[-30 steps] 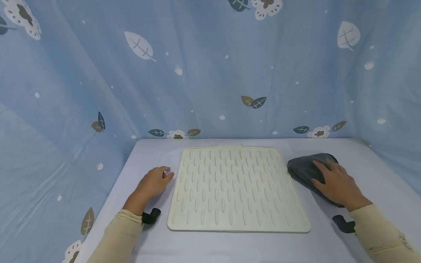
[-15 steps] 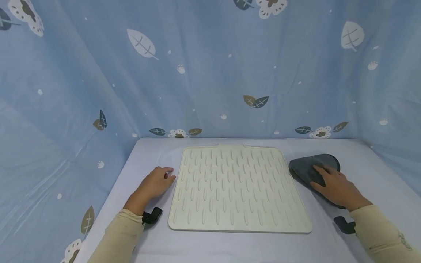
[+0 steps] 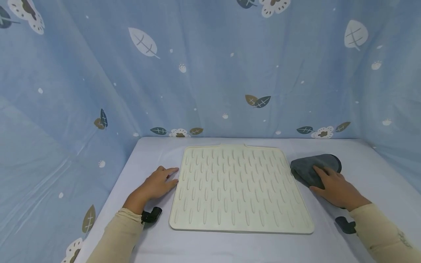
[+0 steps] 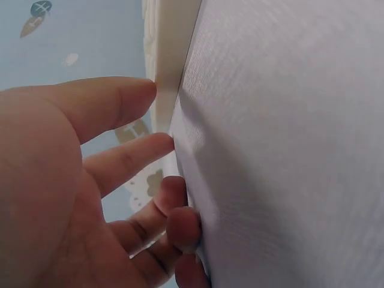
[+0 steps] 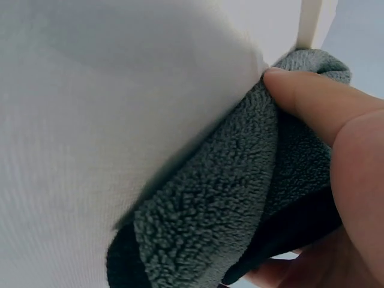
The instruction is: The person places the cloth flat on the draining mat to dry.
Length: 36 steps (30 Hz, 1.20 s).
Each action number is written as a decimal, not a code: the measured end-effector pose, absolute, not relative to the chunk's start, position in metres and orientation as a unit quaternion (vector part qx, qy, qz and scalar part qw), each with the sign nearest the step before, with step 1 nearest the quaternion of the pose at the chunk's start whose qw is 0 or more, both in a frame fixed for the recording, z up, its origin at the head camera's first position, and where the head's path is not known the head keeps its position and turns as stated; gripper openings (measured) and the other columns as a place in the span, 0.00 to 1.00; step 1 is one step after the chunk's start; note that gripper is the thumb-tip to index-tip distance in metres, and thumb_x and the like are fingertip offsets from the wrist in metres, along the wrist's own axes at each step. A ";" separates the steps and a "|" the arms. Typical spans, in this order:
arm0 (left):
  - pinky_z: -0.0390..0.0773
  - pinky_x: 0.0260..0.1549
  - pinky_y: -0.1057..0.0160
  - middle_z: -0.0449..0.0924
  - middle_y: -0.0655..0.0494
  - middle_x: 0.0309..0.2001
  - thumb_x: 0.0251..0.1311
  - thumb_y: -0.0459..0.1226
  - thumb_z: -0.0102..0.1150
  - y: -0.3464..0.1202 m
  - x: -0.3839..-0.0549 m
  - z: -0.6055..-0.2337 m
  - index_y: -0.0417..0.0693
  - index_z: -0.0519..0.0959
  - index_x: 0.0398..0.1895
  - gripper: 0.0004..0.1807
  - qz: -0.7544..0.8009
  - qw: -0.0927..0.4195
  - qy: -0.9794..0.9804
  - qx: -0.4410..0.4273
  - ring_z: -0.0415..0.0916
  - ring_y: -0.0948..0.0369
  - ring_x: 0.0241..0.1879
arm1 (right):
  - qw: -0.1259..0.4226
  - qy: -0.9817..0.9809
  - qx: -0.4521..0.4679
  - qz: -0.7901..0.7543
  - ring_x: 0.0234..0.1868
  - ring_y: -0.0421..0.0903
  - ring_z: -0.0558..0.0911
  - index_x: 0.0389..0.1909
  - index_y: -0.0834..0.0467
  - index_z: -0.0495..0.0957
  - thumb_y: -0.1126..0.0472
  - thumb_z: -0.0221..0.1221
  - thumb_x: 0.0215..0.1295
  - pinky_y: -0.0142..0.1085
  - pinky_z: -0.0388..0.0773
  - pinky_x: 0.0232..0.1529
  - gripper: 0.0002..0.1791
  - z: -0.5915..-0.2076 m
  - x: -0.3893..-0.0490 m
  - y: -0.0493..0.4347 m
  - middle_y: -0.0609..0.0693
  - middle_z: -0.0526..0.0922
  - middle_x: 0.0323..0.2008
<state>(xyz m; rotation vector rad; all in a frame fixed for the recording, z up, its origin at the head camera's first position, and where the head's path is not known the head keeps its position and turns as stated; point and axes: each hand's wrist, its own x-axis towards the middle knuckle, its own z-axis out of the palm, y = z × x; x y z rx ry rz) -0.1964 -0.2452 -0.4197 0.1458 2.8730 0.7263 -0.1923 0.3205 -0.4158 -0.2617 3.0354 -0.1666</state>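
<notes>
A cream mat [image 3: 241, 190] with raised oval ribs lies flat on the white-covered table. At its left side is my left hand [image 3: 156, 186], thumb and index finger stretched to the mat's edge. The left wrist view shows the thumb tip against the mat's side [image 4: 170, 54], the other fingers low by the table cloth. On the right, my right hand [image 3: 337, 188] grips a folded dark grey towel [image 3: 303, 168] beside the mat's right edge. Close up, the towel [image 5: 204, 198] has a fluffy pile; the thumb lies on its near side and the other fingers go behind it, partly hidden.
A blue curtain [image 3: 204, 84] with leaf and flower prints rises behind the table and along both sides. White table cloth [image 3: 230, 248] shows around the mat. Each wrist wears a black camera mount [image 3: 152, 215].
My left hand has moved slightly right, its thumb and index finger extending to the mat's edge. The right hand's fingers have drawn closer together on the towel, bunching it slightly.
</notes>
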 end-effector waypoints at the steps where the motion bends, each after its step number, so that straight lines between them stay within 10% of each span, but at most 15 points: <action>1: 0.70 0.32 0.60 0.72 0.46 0.43 0.69 0.45 0.57 -0.246 -0.196 -0.420 0.51 0.70 0.71 0.28 0.240 0.086 0.965 0.052 0.69 0.56 0.37 | 0.043 0.994 -0.088 -0.051 0.60 0.85 0.63 0.71 0.73 0.57 0.47 0.63 0.65 0.72 0.69 0.49 0.46 -0.416 -0.192 0.320 0.84 0.60 0.63; 36: 0.68 0.32 0.59 0.72 0.48 0.43 0.68 0.49 0.57 -0.248 -0.197 -0.425 0.56 0.69 0.72 0.29 0.234 0.086 0.967 0.058 0.69 0.56 0.38 | -0.030 0.993 -0.118 0.008 0.49 0.77 0.78 0.65 0.72 0.67 0.65 0.62 0.64 0.64 0.79 0.41 0.30 -0.421 -0.188 0.313 0.80 0.75 0.52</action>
